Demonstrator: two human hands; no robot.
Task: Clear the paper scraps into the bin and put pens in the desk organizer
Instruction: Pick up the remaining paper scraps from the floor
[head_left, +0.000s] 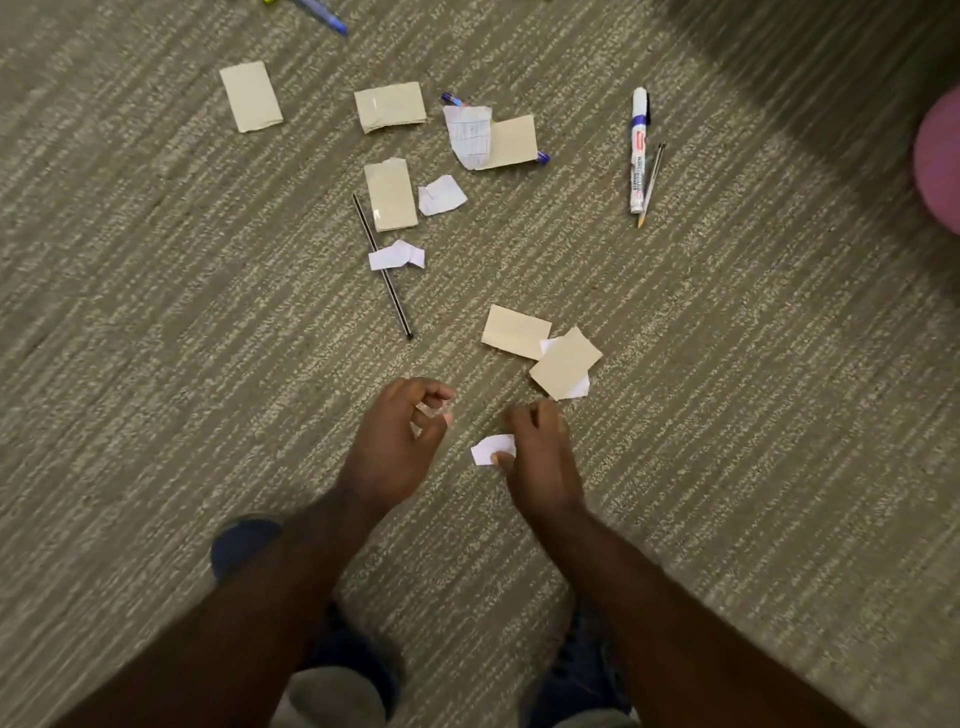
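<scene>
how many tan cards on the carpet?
6. Top left; top middle; one over a blue pen; one by the black pen; two overlapping near the right hand. More may lie out of frame.

Both forearms are being shown bare from the bottom edge up to the wrists; no sleeves, watch or rings are being seen on the left hand (389, 447) or the right hand (540, 457). Light grey-beige trousers (332, 696) are being worn, showing at the bottom edge. Dark blue shoes (244, 545) are being worn, one below each arm; laces are perhaps showing on the right one, though blur is making this uncertain.
</scene>
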